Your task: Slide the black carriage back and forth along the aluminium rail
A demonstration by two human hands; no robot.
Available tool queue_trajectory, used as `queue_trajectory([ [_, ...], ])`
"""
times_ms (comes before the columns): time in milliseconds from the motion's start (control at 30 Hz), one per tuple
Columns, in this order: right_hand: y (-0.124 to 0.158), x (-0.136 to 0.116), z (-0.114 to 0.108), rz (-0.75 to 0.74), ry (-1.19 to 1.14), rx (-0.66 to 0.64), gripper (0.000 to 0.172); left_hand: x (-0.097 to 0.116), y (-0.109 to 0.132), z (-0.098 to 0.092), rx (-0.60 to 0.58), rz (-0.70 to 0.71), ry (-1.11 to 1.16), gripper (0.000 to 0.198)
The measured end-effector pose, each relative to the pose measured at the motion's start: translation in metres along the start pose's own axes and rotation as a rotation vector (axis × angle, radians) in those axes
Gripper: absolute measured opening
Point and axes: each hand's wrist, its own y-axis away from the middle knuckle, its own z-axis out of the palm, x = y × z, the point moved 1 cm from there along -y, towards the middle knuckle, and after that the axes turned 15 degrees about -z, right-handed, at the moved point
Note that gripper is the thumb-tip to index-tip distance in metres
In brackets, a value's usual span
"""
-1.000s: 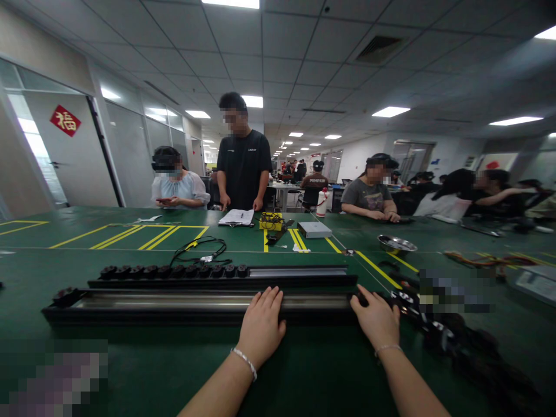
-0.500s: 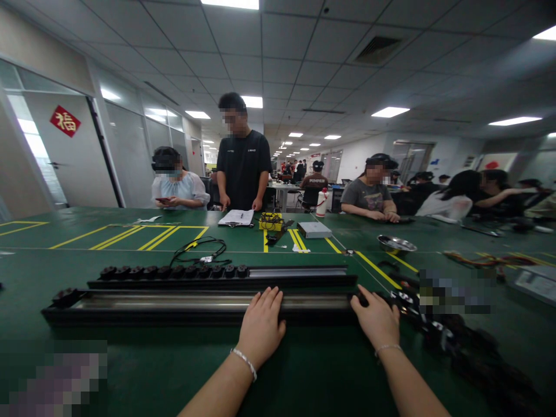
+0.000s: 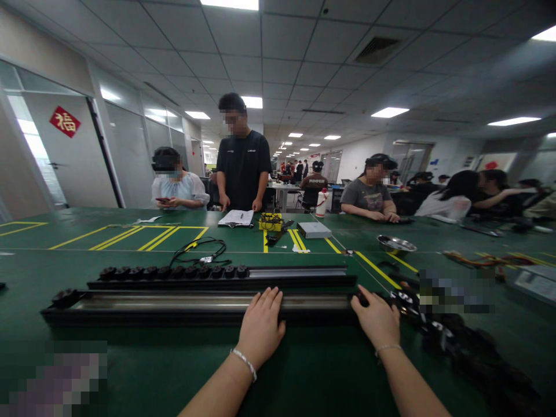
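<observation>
Two long black rails lie side by side across the green table. My left hand (image 3: pixel 260 324) rests flat, fingers stretched out, on the near rail (image 3: pixel 174 306) towards its right part. My right hand (image 3: pixel 377 318) lies over that rail's right end, fingers curled down onto it. The far rail (image 3: pixel 299 273) carries a row of several black round sockets (image 3: pixel 174 271) along its left half. One black socket (image 3: pixel 65 296) sits at the near rail's left end.
Loose black parts and cables (image 3: pixel 447 336) lie right of my right hand. A black cable (image 3: pixel 200 249), a clipboard (image 3: pixel 237 218), a yellow box (image 3: pixel 271 221), a grey box (image 3: pixel 313 229) and a metal bowl (image 3: pixel 396 244) lie farther back. Several people sit or stand along the far edge.
</observation>
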Motion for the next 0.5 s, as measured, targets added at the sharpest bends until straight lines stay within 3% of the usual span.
queue_trajectory([
  [500, 0.0018, -0.0042, -0.0073, 0.007, 0.001, -0.02, 0.05, 0.0009, -0.0006, -0.0023, -0.034, -0.009, -0.002, 0.055],
])
